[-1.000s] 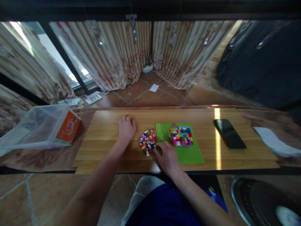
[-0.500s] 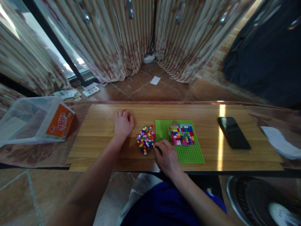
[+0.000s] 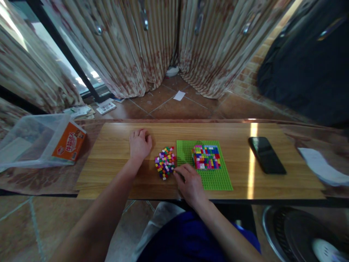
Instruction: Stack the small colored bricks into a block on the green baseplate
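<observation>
The two hands are apart, one on either side of a pile of small loose toy bricks (image 3: 165, 162) on the wood-grain counter (image 3: 114, 156). The left hand (image 3: 140, 144) rests palm down on the bare wood, its fingers loosely bent and spread a little, the thumb out toward the pile but apart from it. The right hand (image 3: 189, 181) is curled, thumb and forefinger drawn close together at the pile's right edge; whether a brick is pinched between those tips cannot be told, being too small to make out.

The loose bricks lie between the hands, just beside the right fingertips and near the left thumb. A green studded baseplate (image 3: 215, 183) lies right of the pile, the right hand partly over its near left part. On it sits a multicoloured block of joined bricks (image 3: 206, 157), just beyond the right hand's knuckles. Farther right lies a black smartphone (image 3: 267, 155).
</observation>
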The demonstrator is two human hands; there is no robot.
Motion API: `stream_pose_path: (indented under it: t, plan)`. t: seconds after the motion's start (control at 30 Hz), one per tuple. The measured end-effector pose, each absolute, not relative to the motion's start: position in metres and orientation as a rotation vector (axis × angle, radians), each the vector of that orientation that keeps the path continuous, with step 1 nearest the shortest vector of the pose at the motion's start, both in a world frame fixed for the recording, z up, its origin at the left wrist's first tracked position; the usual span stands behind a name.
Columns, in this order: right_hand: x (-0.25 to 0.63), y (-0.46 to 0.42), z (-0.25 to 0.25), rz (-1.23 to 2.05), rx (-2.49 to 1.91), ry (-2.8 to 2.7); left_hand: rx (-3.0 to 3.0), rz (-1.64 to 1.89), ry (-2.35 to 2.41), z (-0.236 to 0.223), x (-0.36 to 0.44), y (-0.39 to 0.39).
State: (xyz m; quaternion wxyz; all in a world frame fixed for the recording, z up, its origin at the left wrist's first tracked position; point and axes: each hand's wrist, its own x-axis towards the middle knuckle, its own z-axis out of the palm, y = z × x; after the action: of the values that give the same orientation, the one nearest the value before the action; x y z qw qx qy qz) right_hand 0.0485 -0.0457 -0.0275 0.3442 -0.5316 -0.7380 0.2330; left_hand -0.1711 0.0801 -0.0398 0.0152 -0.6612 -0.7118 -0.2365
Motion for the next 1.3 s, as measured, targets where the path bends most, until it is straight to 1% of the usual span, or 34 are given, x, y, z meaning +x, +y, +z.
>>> stream_pose_path:
  t: [0.23, 0.37, 0.57, 1.03, 1.3]
  plan:
    - [0.078, -0.068, -0.002, 0.726, -1.286, -1.777, -2.046, -0.767, -2.217, -0.038, -0.171, 0.081]
    - [0.109, -0.070, 0.008, 0.637, -1.411, -1.651, -2.053, -0.769, -2.216, -0.038, -0.171, 0.081]
    - [0.140, -0.049, 0.014, 0.476, -1.584, -1.531, -2.049, -0.759, -2.209, -0.042, -0.174, 0.083]
    - [0.138, -0.027, 0.009, 0.349, -1.677, -1.648, -2.057, -0.757, -2.234, -0.041, -0.173, 0.083]
    - [0.137, -0.026, 0.010, 0.354, -1.675, -1.642, -2.047, -0.766, -2.228, -0.041, -0.172, 0.083]
